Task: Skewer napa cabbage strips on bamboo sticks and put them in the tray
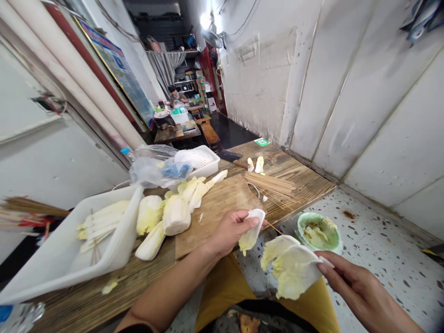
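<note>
My left hand (pixel 227 231) is closed on a small napa cabbage leaf (pixel 250 233) above the near edge of the table. A thin wooden skewer (pixel 274 226) sticks out from behind that leaf toward the right; its other end and its hold are hidden. Between the fingertips of my right hand (pixel 357 286), a larger cabbage leaf (pixel 291 268) is pinched by its white stem end, over my lap. The skewer's tip comes close to this leaf; I cannot tell whether it pierces it. Left of my hands, a cut cabbage head (pixel 176 216) touches the cutting board (pixel 222 199).
A white tub (pixel 121 249) at left holds skewered leaves. Loose skewers (pixel 272 185) and a cleaver (pixel 231 156) lie beyond the board. Plastic bags (pixel 156 169) and a white tray (pixel 208 169) stand behind. On the floor is a green scrap bin (pixel 301 231). A person (pixel 176 95) sits far back.
</note>
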A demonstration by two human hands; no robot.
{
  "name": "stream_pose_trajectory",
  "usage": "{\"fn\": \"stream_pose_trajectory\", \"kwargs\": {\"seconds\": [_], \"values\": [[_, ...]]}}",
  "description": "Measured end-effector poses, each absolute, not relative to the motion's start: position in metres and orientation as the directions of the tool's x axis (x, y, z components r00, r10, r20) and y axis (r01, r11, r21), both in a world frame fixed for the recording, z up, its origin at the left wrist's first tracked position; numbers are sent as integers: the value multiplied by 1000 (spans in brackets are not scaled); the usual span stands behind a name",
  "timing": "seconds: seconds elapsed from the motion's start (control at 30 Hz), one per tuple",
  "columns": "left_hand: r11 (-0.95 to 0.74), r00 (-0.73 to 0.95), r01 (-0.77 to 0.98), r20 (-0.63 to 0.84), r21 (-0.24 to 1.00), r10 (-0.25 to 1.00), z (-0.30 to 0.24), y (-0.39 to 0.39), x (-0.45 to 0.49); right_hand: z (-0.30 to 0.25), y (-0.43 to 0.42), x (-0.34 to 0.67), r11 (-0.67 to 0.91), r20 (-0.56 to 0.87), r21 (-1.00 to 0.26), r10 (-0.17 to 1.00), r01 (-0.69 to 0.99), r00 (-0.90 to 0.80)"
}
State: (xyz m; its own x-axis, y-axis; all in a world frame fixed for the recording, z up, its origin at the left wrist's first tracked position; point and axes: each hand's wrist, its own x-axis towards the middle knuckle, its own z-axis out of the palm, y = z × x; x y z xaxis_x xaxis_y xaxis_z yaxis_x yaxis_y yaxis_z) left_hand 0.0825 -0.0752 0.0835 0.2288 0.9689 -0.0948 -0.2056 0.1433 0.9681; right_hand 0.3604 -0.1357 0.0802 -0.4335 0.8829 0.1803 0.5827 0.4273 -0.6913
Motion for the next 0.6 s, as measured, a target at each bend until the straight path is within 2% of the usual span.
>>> {"fn": "stream_pose_trajectory", "kwargs": {"seconds": [0.37, 0.6], "values": [[73, 202, -159, -40, 985, 979, 86, -78, 83, 88, -139, 358, 361, 109, -716, 903, 597, -416], [144, 266, -152, -100, 978, 959, 84, -79, 82, 89, -139, 359, 329, 64, -729, 906, 600, -419]]}}
